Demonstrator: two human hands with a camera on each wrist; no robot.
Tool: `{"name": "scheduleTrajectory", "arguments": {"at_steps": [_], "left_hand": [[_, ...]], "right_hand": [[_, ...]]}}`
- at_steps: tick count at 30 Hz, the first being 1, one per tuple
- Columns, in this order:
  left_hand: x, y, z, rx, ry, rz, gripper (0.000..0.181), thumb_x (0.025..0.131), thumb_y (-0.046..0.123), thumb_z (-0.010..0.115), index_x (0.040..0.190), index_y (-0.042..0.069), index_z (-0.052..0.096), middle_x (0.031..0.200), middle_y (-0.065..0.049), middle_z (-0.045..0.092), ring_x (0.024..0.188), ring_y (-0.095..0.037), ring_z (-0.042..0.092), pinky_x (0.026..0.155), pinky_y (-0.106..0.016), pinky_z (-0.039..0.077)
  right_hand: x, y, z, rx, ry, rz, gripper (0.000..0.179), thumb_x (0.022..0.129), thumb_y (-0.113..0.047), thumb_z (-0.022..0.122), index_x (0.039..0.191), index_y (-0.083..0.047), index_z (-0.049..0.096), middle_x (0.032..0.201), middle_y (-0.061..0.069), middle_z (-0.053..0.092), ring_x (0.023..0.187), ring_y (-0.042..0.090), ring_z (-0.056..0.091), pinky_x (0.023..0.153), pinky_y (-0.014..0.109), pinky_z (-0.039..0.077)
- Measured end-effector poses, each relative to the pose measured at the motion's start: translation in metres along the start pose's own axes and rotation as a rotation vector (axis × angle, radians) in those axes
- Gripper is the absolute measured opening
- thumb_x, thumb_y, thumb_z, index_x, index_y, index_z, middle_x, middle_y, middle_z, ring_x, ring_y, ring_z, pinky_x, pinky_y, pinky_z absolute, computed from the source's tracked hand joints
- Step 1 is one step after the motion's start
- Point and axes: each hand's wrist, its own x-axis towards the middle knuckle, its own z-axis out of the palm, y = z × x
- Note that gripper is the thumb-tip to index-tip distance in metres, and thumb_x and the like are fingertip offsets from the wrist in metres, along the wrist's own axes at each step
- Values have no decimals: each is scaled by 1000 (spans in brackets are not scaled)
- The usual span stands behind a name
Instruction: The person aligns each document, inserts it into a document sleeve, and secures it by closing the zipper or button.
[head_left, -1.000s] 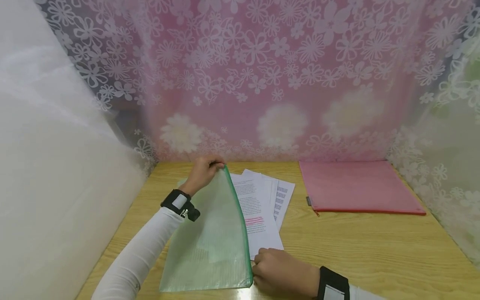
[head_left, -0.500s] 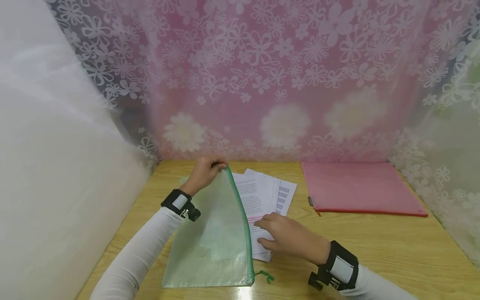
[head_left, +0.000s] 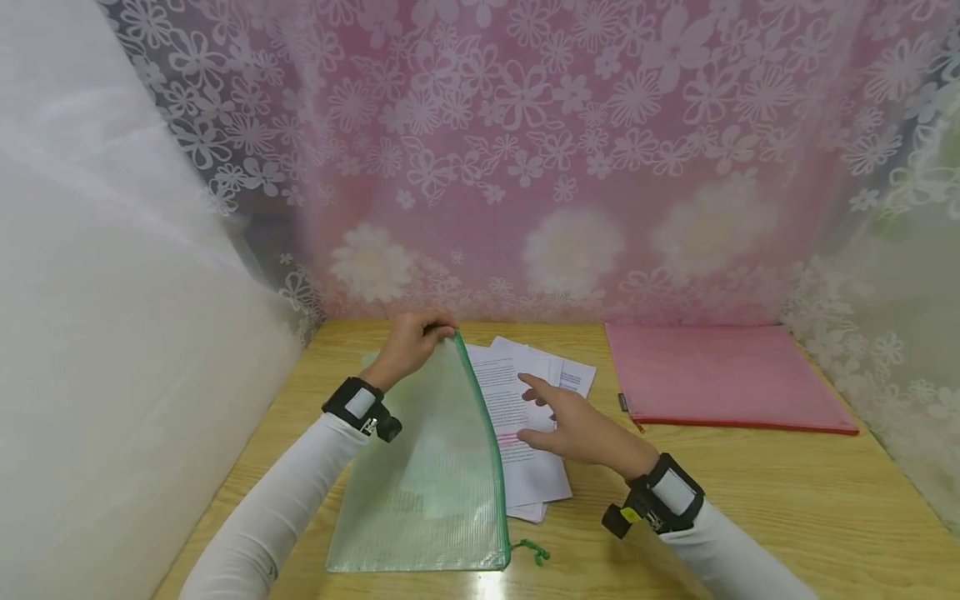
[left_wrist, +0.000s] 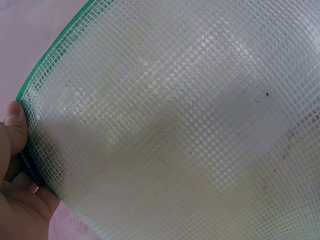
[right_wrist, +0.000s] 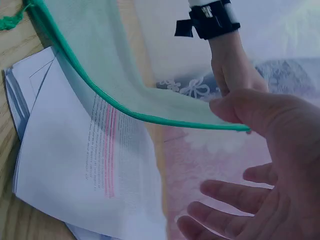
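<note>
A translucent green mesh zipper pouch (head_left: pixel 423 467) leans up from the table at the left, its green zipper edge facing right. My left hand (head_left: pixel 411 343) pinches the pouch's far top corner; in the left wrist view the thumb (left_wrist: pixel 16 127) lies on that corner beside a dark label. Printed sheets of paper (head_left: pixel 536 479), one with pink highlighted lines, lie fanned on the table, partly hidden behind the pouch. Over them hovers my right hand (head_left: pixel 577 421), thumb and fingers spread and holding nothing. The right wrist view shows its fingers (right_wrist: pixel 235 197) apart, beyond the papers' edge.
A pink zipper pouch (head_left: pixel 731 375) with a red zipper lies flat at the back right. From the green pouch's near corner trails a green zipper cord (head_left: pixel 534 550). Behind the wooden table (head_left: pixel 720 492) hangs a pink floral curtain (head_left: pixel 465 167), with a white sheet (head_left: pixel 135 292) at left.
My right hand has let go of the pouch's near zipper corner, then moved up and away over the papers, its fingers opening. The left hand keeps its pinch in place.
</note>
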Motion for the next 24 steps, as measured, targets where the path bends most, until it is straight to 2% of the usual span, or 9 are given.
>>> {"name": "scheduleTrajectory", "arguments": {"at_steps": [3, 6, 10, 14, 20, 24], "left_hand": [[-1, -2, 0, 2, 1, -4, 12, 96, 12, 71, 102, 6, 79, 96, -9, 78, 81, -17, 70, 70, -31, 57], [-1, -3, 1, 11, 1, -2, 12, 96, 12, 71, 102, 5, 78, 96, -9, 77, 80, -15, 69, 70, -29, 56], [-1, -3, 1, 5, 7, 11, 14, 96, 11, 71, 103, 2, 78, 95, -9, 77, 79, -16, 69, 69, -29, 55], [0, -2, 1, 2, 16, 23, 13, 96, 10, 71, 103, 1, 78, 95, -10, 77, 79, -17, 70, 68, -30, 56], [1, -1, 1, 24, 22, 15, 15, 97, 12, 70, 104, 2, 78, 95, -10, 78, 80, -17, 71, 68, -30, 57], [2, -1, 2, 28, 27, 14, 14, 97, 12, 70, 103, 2, 79, 95, -10, 78, 78, -16, 71, 67, -31, 56]], "right_hand": [[8, 11, 4, 100, -8, 51, 94, 93, -42, 75, 165, -14, 22, 154, 14, 50, 139, 38, 51, 106, 55, 50], [15, 22, 9, 171, -20, 90, 98, 92, -46, 75, 166, -16, 17, 161, 17, 42, 143, 41, 46, 109, 57, 47], [23, 30, 16, 230, -36, 127, 98, 93, -45, 74, 166, -16, 17, 160, 19, 42, 139, 39, 51, 105, 54, 51], [31, 34, 24, 273, -61, 128, 88, 95, -42, 72, 163, -11, 26, 152, 20, 51, 129, 34, 60, 97, 48, 56], [41, 38, 38, 301, -90, 58, 63, 99, -32, 68, 150, 0, 48, 134, 16, 66, 115, 28, 66, 92, 42, 56], [44, 37, 42, 311, -91, 22, 43, 100, -25, 65, 138, -4, 63, 123, 9, 72, 112, 24, 67, 91, 38, 55]]}}
